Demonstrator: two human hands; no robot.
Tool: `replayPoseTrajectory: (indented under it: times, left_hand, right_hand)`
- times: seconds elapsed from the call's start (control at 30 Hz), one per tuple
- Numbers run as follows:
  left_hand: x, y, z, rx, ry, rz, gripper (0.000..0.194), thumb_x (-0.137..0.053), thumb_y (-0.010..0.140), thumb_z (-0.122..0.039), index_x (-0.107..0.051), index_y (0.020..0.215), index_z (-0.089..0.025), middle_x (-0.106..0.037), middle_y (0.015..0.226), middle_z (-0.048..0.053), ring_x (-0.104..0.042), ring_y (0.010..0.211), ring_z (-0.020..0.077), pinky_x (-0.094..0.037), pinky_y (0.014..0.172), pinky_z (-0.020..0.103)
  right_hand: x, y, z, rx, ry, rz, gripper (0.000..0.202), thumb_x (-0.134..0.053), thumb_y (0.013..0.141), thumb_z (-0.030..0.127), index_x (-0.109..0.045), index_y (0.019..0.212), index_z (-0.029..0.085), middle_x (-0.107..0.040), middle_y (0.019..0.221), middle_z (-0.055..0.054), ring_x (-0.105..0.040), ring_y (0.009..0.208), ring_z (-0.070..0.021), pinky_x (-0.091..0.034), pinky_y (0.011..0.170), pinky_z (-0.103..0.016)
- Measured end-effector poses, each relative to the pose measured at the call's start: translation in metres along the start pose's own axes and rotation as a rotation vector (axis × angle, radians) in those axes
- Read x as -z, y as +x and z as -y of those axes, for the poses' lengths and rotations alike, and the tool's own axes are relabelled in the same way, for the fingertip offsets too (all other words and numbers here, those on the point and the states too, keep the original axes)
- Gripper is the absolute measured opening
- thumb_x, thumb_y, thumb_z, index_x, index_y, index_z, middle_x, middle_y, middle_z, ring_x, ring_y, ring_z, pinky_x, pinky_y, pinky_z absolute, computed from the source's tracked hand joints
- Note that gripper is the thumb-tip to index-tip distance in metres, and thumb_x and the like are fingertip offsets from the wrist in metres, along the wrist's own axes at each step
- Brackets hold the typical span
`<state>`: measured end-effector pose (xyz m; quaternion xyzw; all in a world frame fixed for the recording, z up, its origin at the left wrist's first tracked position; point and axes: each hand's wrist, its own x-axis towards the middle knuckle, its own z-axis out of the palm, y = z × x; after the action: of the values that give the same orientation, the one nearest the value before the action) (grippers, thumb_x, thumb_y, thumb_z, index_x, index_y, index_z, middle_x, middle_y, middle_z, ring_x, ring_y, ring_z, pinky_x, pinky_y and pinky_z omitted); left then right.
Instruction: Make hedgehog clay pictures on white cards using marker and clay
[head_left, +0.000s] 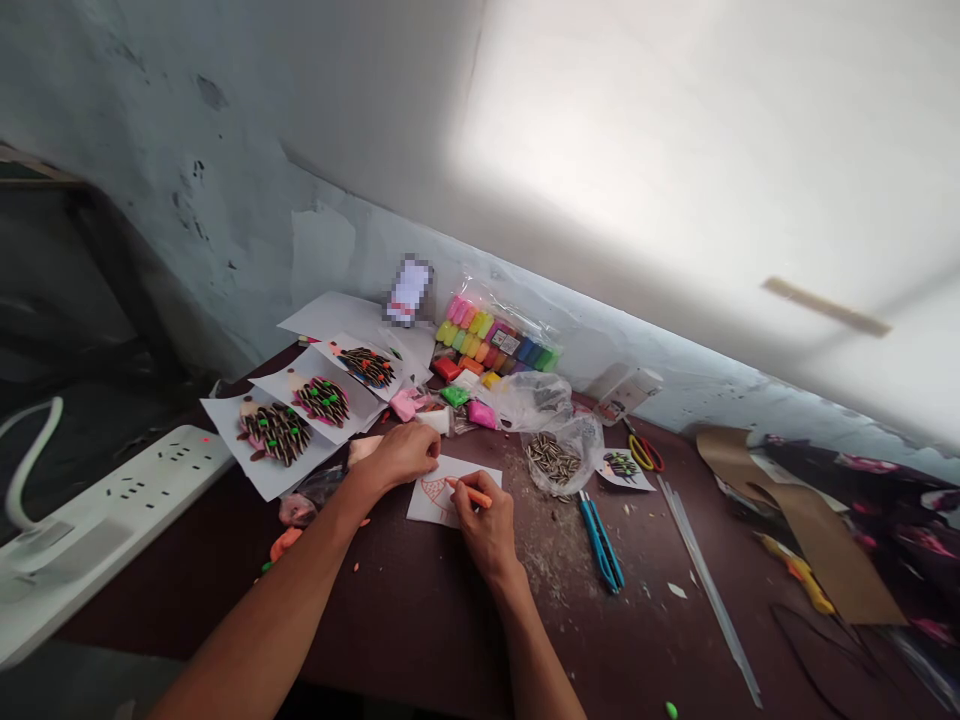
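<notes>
In the head view my right hand [486,520] is closed round an orange marker [469,491], its tip on a small white paper [478,468]. Orange lines form a rounded, patterned shape on that paper. My left hand [405,455] rests at the paper's upper left edge with its fingers curled together; what they hold, if anything, is hidden. A clear bag of striped seeds [553,458] lies to the right of the paper. Packets of coloured clay [481,412] sit just behind my hands.
Seed-covered hedgehog pictures [274,435] lie at the left, near a white power strip [150,500]. A phone [409,290] leans on the wall. Blue-handled pliers [601,545], scissors [645,452], clear glue sticks [709,590] and a yellow tool [801,575] lie at the right.
</notes>
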<state>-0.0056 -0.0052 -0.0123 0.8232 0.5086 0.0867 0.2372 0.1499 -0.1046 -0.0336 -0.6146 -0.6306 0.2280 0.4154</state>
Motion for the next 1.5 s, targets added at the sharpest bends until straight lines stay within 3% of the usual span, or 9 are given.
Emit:
replayPoseTrajectory:
  times: [0.57, 1.5]
  left_hand:
    - [-0.0001, 0.0, 0.0005, 0.005, -0.007, 0.0, 0.02, -0.058, 0.071, -0.015, -0.073, 0.084, -0.019, -0.074, 0.089, 0.006, -0.066, 0.089, 0.022, -0.044, 0.071, 0.027]
    - [0.0024, -0.0022, -0.0027, 0.022, -0.003, 0.007, 0.019, -0.058, 0.071, -0.017, -0.073, 0.083, -0.02, -0.074, 0.088, 0.007, -0.067, 0.087, 0.0215, -0.047, 0.074, 0.027]
  right_hand:
    - [0.0044, 0.0, 0.0015, -0.024, -0.018, -0.085, 0.022, -0.053, 0.086, 0.032, -0.061, 0.069, 0.02, -0.069, 0.065, -0.003, -0.061, 0.056, -0.0144, -0.042, 0.054, -0.023]
    - [0.0025, -0.0006, 0.0008, 0.006, -0.05, -0.055, 0.024, -0.053, 0.086, 0.035, -0.062, 0.07, 0.02, -0.068, 0.065, -0.002, -0.058, 0.055, -0.0136, -0.041, 0.053, -0.023]
